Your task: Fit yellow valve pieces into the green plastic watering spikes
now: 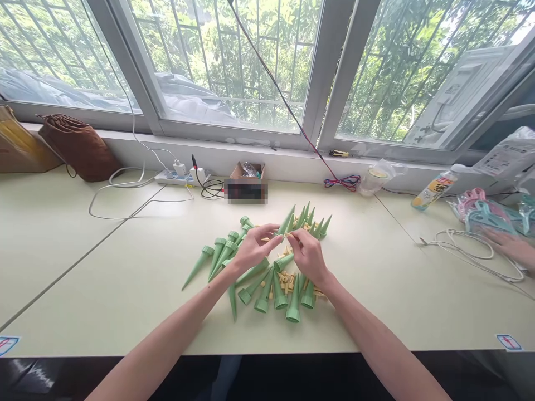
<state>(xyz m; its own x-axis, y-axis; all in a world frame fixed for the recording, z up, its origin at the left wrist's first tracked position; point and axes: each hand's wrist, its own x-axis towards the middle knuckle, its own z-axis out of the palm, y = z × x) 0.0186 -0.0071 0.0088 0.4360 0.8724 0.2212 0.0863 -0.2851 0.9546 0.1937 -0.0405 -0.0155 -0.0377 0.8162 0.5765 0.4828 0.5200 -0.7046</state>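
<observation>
My left hand (256, 245) is closed on a green plastic watering spike (286, 219), whose tip points up and away from me. Close beside it, my right hand (308, 257) pinches a small pale yellow peg (287, 235) at the spike's lower part; whether the peg sits in the spike I cannot tell. Around both hands lie several more green spikes (293, 303), some upright behind them and others on their sides to the left. Loose yellow pegs (287, 282) are heaped between and under the spikes, partly hidden by my right hand.
Behind stand a power strip (169, 177) with cables, a small box (247, 172) and a coiled wire (343, 182). A spray can (438, 188) and bagged items (487, 214) lie right, near another person's hand (512, 245) and a white cable (472, 253). A brown pouch (79, 146) is left.
</observation>
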